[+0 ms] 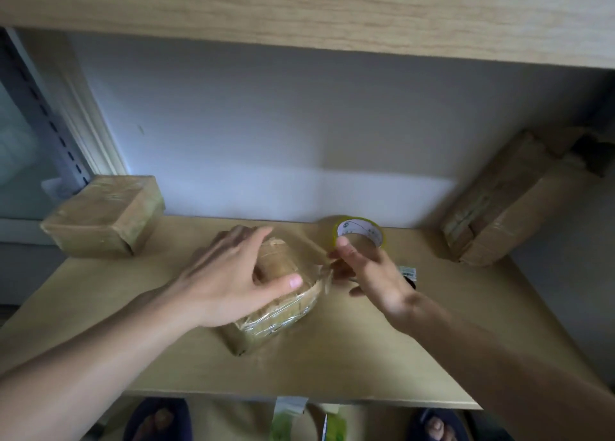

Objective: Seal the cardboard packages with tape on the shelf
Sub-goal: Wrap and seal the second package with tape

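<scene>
A small cardboard package (283, 311) wrapped in clear tape lies in the middle of the wooden shelf (332, 357). My left hand (233, 274) rests flat on top of it, fingers straight. My right hand (369, 274) holds a roll of clear tape (361, 232) with a yellowish rim and white core, just right of the package. A strip of tape (312, 251) stretches from the roll to the package's far right edge.
A taped cardboard box (103, 217) stands at the back left of the shelf. A longer cardboard package (506, 204) leans at the back right. A small dark object with a label (408, 272) lies behind my right hand. An upper shelf board (299, 8) hangs overhead.
</scene>
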Motion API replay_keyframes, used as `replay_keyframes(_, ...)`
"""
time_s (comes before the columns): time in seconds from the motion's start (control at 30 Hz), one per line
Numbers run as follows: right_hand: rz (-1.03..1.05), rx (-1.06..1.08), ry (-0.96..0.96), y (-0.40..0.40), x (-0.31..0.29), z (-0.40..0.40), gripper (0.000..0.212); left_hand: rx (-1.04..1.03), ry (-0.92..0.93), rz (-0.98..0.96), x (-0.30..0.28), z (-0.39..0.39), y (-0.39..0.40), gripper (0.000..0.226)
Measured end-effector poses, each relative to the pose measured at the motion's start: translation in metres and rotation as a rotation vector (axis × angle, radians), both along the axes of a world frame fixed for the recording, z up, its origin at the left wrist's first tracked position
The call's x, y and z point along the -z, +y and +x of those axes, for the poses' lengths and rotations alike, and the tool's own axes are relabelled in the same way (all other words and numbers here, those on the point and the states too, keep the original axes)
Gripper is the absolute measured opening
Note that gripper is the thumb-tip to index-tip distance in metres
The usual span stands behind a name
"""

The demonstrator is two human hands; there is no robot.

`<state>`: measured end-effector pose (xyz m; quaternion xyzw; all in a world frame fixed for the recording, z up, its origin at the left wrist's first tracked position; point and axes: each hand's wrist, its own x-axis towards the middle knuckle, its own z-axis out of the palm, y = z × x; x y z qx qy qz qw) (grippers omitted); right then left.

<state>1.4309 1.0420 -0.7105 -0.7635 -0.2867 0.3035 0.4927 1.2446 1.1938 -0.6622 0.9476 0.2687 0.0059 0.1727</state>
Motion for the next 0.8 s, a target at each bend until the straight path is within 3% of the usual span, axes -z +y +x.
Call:
replay_keyframes(0.03,0.004,-0.067,0.130,0.001,-0.001,-0.006,0.035,0.028,0.032,0.041,-0.001,0.000,-0.008,0.114)
replay_keyframes(0.13,0.038,-0.144,0.275,0.003,0.002,-0.010,0.020,0.075,0.103,0.087,0.010,0.004,-0.022,0.131)
replay_keyframes(0.27,0.105,-0.132,0.464,0.001,0.004,-0.008,0.005,0.163,0.123,0.159,0.020,0.005,-0.010,0.127)
replay_keyframes(0.47,0.175,-0.035,0.420,-0.001,0.009,-0.024,0.003,0.288,0.147,0.180,0.015,0.001,0.016,0.129)
replay_keyframes(0.57,0.222,0.028,0.412,0.000,0.010,-0.031,0.015,0.293,0.151,0.151,0.017,0.002,0.021,0.128)
replay_keyframes(0.8,0.375,0.048,0.140,-0.005,0.012,-0.043,0.014,0.302,0.103,0.110,0.019,0.002,0.028,0.127)
